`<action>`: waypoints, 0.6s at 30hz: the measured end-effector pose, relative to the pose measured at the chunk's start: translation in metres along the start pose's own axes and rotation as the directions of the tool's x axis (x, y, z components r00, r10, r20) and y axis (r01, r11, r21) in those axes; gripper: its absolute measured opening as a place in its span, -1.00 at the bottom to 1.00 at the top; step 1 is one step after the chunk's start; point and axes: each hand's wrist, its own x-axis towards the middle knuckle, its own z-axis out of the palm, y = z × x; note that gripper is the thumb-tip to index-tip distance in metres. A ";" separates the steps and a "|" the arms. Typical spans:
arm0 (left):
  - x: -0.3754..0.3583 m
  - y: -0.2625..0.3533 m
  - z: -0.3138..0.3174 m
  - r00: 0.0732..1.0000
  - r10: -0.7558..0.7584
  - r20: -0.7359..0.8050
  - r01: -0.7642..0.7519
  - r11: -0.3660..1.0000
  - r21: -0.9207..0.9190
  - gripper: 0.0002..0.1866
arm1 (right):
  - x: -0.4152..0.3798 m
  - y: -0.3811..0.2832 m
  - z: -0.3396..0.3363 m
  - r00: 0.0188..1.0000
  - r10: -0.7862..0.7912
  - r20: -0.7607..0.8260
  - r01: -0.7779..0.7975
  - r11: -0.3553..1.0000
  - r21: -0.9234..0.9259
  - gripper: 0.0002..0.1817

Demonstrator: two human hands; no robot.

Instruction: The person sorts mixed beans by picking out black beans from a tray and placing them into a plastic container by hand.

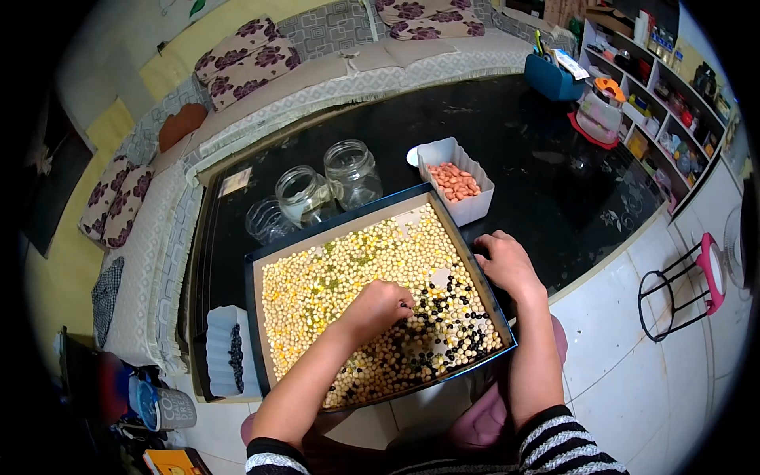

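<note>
A shallow dark-rimmed tray (257,317) sits on the black table, filled with mixed yellow, green and black beans (348,269). My left hand (378,307) reaches into the tray's middle, fingertips pinched at a black bean among the black beans (451,321) in the near right part. My right hand (507,263) rests on the tray's right rim, fingers curled over the edge. A white pleated container (224,352) with a few black beans stands left of the tray. Another white container (443,152) holding pink beans stands behind the tray's far right corner.
Three glass jars (305,195) stand behind the tray. The black glass table (522,150) carries a blue holder (552,79) and a pink-lidded box (599,115) at far right. A sofa with cushions runs along the back and left. Shelves and a wire stand (681,289) are at right.
</note>
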 end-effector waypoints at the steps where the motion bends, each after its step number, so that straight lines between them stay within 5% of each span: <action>1: -0.001 0.001 -0.002 1.000 -0.018 0.002 0.018 1.000 -0.015 -0.87 | 0.000 0.000 0.000 1.000 -0.005 -0.002 0.005 1.000 -0.001 -0.69; 7: -0.012 -0.001 -0.014 0.994 -0.093 -0.048 0.086 0.987 -0.135 -0.85 | 0.000 0.001 0.000 1.000 -0.004 -0.016 0.004 1.000 0.018 -0.72; 12: -0.056 0.005 -0.048 0.970 -0.159 -0.182 0.150 0.987 -0.059 -0.84 | 0.000 0.009 0.009 0.991 -0.051 -0.123 0.055 0.998 0.027 -0.75; 15: -0.106 0.006 -0.073 0.907 -0.221 -0.359 0.214 0.975 -0.059 -0.81 | 0.005 0.020 0.021 0.977 -0.090 -0.193 0.099 0.994 0.037 -0.77; 18: -0.161 -0.001 -0.096 0.796 -0.442 -0.414 0.414 0.896 -0.161 -0.84 | 0.006 0.027 0.031 0.945 -0.132 -0.298 0.138 0.990 0.001 -0.79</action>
